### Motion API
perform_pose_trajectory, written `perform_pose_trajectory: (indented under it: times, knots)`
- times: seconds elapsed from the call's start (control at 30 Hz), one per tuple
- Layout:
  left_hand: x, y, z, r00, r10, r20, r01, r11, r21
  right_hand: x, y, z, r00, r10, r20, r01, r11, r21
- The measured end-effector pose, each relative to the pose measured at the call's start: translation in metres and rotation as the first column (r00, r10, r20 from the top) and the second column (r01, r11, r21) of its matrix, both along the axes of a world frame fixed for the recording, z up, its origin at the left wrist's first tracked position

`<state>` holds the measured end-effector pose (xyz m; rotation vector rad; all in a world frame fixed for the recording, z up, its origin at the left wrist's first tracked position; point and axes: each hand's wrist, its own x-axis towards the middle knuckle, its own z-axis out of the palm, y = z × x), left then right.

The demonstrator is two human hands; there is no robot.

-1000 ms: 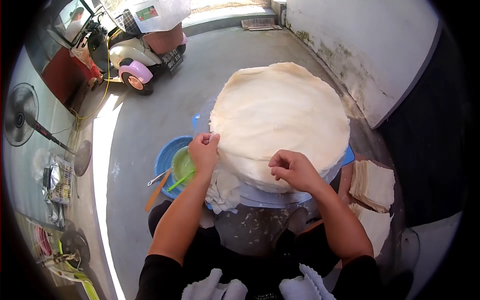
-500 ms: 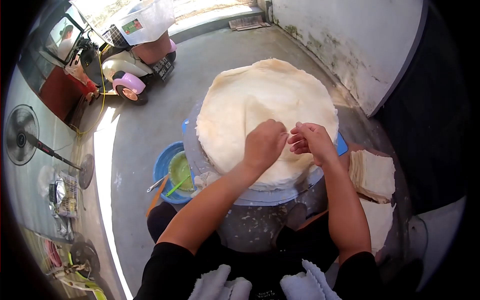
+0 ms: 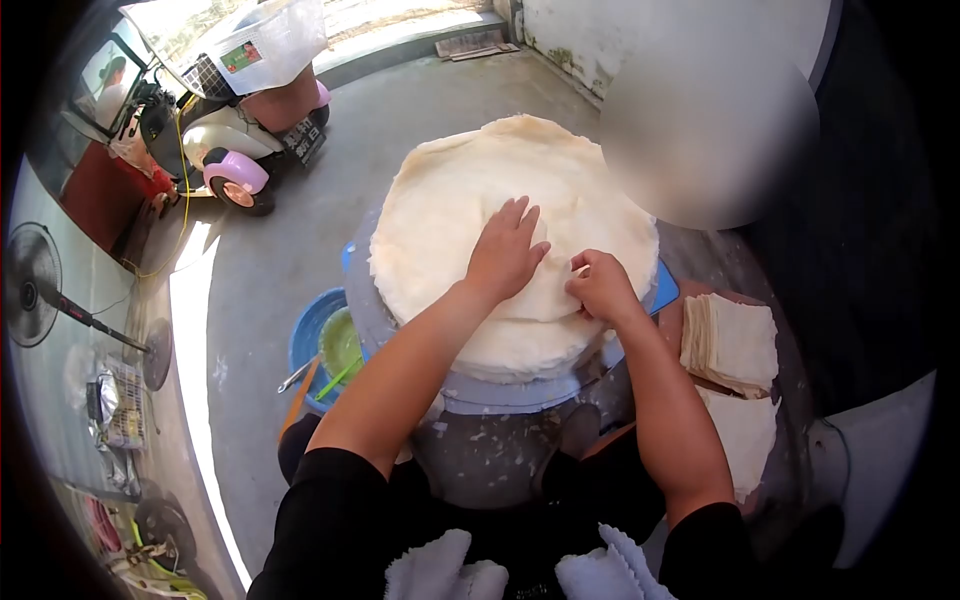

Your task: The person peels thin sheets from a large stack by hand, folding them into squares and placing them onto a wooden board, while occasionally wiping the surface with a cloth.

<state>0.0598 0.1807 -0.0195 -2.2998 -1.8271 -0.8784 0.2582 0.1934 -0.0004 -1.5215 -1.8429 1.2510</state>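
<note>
A thick round pile of thin, cream-coloured sheets (image 3: 440, 200) sits in front of me on a round grey-blue board (image 3: 470, 396). My left hand (image 3: 505, 250) rests flat on top of the pile near its middle, fingers stretched out. Just right of it, my right hand (image 3: 602, 288) is over the pile with its fingers curled in a pinch; whatever lies between the fingertips is hidden. An overlapping sheet edge shows near both hands.
Stacked square pale sheets (image 3: 730, 345) lie at the right, with more pale sheets (image 3: 742, 440) nearer me. On the left floor, a blue basin (image 3: 303, 335) holds a green bowl (image 3: 340, 345). A fan (image 3: 35, 285) and a three-wheeled scooter (image 3: 225, 140) stand farther left.
My left hand has opened from a closed shape and flattened on the pile. My right hand's fingers have curled in and it has moved slightly down. The view has shifted; a blurred patch covers the upper right.
</note>
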Motion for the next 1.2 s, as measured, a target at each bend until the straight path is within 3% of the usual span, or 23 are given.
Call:
perform_pose_trajectory:
  times: [0.07,0.13,0.27,0.4,0.47,0.6,0.73,0.9,0.97,1.0,1.07,1.1,1.2]
  knots:
    - [-0.002,0.012,-0.014,0.997,0.024,-0.078,-0.028,0.998,-0.059,-0.001,0.002,-0.008,0.999,0.002,-0.033,-0.002,1.0,-0.012]
    - [-0.014,0.015,-0.023,0.968,0.193,-0.157,-0.235,0.918,-0.32,-0.001,0.0,-0.007,0.998,-0.012,0.059,0.009,0.999,0.052]
    - [-0.022,0.023,-0.034,0.975,0.185,-0.121,-0.217,0.908,-0.358,0.0,0.004,-0.014,0.964,-0.021,0.263,-0.038,0.975,0.218]
    - [-0.016,0.008,-0.008,0.967,0.223,-0.124,-0.254,0.887,-0.386,-0.001,0.003,-0.001,0.946,-0.021,0.322,-0.051,0.975,0.215]
    - [-0.008,-0.011,0.0,0.983,0.101,-0.154,-0.147,0.936,-0.321,0.004,0.003,0.006,0.936,-0.065,0.347,-0.026,0.968,0.249]
    - [-0.019,-0.045,-0.022,0.984,-0.033,-0.176,-0.031,0.936,-0.35,0.002,0.011,0.004,0.919,-0.036,0.392,-0.051,0.976,0.209]
    - [-0.018,-0.045,-0.022,0.982,-0.018,-0.188,-0.047,0.94,-0.338,-0.012,0.008,0.012,0.867,-0.056,0.495,0.001,0.994,0.111]
    - [-0.026,-0.068,-0.006,0.993,0.104,-0.062,-0.121,0.895,-0.43,-0.014,0.019,0.005,0.862,-0.029,0.506,-0.002,0.998,0.06]
    - [-0.037,-0.091,-0.001,0.996,0.085,-0.017,-0.085,0.921,-0.38,-0.013,0.028,-0.009,0.943,0.031,0.332,-0.071,0.992,0.106]
    - [-0.044,-0.104,0.002,0.997,0.067,0.033,-0.053,0.944,-0.327,-0.015,0.032,-0.022,0.944,0.028,0.329,-0.067,0.992,0.108]
    - [-0.054,-0.133,0.012,0.996,0.045,0.074,-0.021,0.956,-0.293,-0.02,0.035,-0.045,0.979,-0.204,-0.031,0.205,0.976,0.075]
    - [-0.059,-0.149,0.018,0.993,0.022,0.119,0.009,0.966,-0.257,-0.022,0.033,-0.046,0.977,-0.212,-0.031,0.214,0.974,0.073]
    - [-0.065,-0.183,0.032,0.982,0.067,0.177,-0.022,0.969,-0.246,-0.022,0.024,-0.024,0.964,-0.159,-0.212,0.089,0.948,-0.306]
